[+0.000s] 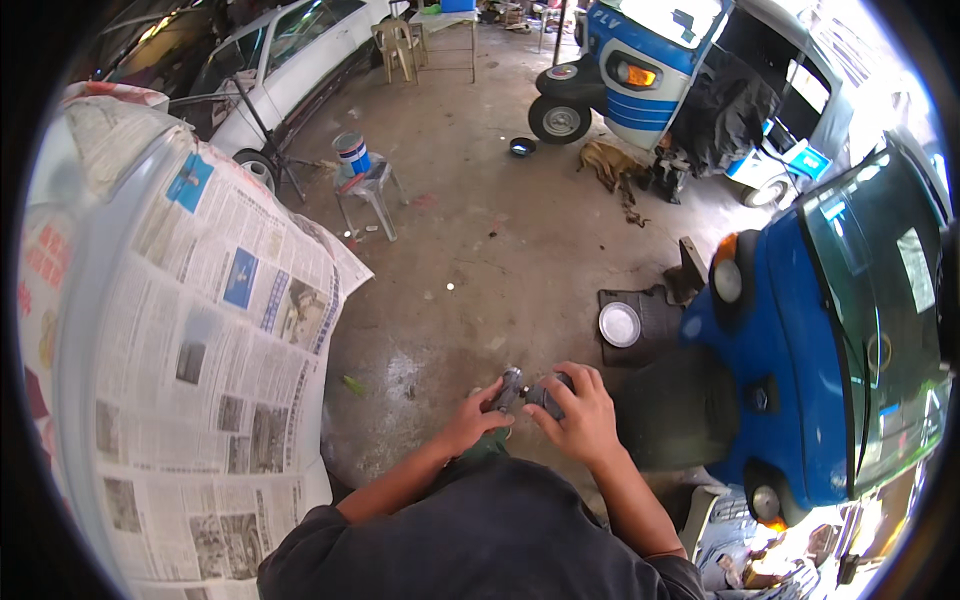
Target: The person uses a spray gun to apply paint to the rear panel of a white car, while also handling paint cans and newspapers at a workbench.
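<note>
In front of my body, my left hand (474, 418) is closed around a grey metal piece (510, 386) with a rounded end, which looks like the body of a spray gun. Just to its right, my right hand (582, 414) grips a dark grey rounded cup-like part (549, 392). A small dark fitting (524, 392) shows between the two parts; whether it joins them I cannot tell. The fingers hide much of both pieces.
Newspaper (230, 330) covers a vehicle on the left. A blue three-wheeler (775, 330) stands at the right, near a metal bowl (620, 325) on a dark mat. Farther off are a stool (368, 190) bearing a paint can (351, 152), a lying dog (607, 163) and another three-wheeler (640, 90).
</note>
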`<state>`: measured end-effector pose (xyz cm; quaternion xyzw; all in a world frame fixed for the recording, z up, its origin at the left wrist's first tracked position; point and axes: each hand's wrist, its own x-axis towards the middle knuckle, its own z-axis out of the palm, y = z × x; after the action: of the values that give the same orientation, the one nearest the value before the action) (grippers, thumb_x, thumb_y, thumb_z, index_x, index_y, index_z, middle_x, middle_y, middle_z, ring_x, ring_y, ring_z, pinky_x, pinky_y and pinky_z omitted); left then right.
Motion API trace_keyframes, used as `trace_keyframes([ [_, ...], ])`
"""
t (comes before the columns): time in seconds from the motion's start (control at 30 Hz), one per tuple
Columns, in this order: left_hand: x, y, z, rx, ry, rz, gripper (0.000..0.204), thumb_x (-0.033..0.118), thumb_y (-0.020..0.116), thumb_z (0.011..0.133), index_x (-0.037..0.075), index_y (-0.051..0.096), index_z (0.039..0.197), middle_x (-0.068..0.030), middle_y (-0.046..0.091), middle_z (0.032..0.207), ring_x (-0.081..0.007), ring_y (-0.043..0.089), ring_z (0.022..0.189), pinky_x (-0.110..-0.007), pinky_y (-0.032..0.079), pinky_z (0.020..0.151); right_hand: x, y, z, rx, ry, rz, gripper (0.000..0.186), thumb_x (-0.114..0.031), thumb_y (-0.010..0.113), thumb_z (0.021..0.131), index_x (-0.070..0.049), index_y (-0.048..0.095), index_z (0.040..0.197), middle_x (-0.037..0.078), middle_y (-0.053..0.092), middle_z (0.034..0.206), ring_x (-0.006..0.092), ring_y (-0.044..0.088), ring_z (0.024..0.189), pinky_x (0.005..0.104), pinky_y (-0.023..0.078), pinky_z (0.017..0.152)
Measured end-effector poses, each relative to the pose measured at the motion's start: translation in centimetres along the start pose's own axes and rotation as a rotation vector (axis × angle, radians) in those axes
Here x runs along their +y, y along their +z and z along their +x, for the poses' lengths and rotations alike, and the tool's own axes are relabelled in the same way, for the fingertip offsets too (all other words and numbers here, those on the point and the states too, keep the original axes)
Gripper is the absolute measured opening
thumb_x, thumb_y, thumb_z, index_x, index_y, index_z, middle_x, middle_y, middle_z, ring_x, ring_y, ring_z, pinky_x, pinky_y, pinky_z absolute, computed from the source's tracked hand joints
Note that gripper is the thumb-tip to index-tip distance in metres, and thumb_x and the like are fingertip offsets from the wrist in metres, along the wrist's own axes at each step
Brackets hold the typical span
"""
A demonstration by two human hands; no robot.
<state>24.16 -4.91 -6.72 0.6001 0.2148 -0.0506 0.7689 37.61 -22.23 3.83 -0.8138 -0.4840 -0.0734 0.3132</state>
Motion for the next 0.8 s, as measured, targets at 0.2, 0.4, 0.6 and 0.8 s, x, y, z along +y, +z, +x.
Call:
trace_keyframes([
  [0.2,7.0,-7.5,10.5,-0.075,-0.049,-0.096,0.078,0.016,0.07,0.082,0.002,0.036,0.151,0.0017,0.052,0.086,-0.0071,0.048,0.071,-0.023,0.039,0.062,4.3,2.0,14.2,-0.075,-0.307,0.061,0.043,-0.029,0.082,0.072,-0.008,0.066,0.106,0.016,0.06,0.113,0.0376,0.058,0.103,0.0446,0.051,0.085],
  [0.4,11.4,-14.0,16.6,0.044,-0.064,-0.228,0.077,0.012,0.068,0.082,0.003,0.035,0.152,-0.0002,0.055,0.087,-0.0087,0.05,0.072,-0.022,0.041,0.066,9.2,5.8,24.5,0.174,-0.026,0.824,0.054,-0.048,0.064,0.091,0.0,0.059,0.115,0.025,0.057,0.126,0.0332,0.058,0.113,0.0446,0.047,0.097],
  [0.6,16.3,-18.2,24.1,0.214,-0.019,-0.22,0.079,0.011,0.068,0.082,0.003,0.032,0.153,-0.0019,0.057,0.088,-0.0093,0.052,0.073,-0.023,0.043,0.068,14.6,6.9,34.5,0.158,-0.027,0.68,0.049,-0.039,0.071,0.087,0.001,0.062,0.113,0.024,0.057,0.126,0.0332,0.059,0.115,0.041,0.047,0.097],
  [0.8,19.0,-22.4,33.9,0.252,-0.025,-0.167,0.08,0.013,0.07,0.083,0.004,0.032,0.153,0.0003,0.055,0.094,-0.008,0.051,0.081,-0.025,0.044,0.067,18.3,13.2,46.2,-0.191,-0.334,0.308,0.043,-0.029,0.079,0.074,-0.007,0.067,0.11,0.015,0.06,0.125,0.0367,0.058,0.115,0.047,0.05,0.096],
])
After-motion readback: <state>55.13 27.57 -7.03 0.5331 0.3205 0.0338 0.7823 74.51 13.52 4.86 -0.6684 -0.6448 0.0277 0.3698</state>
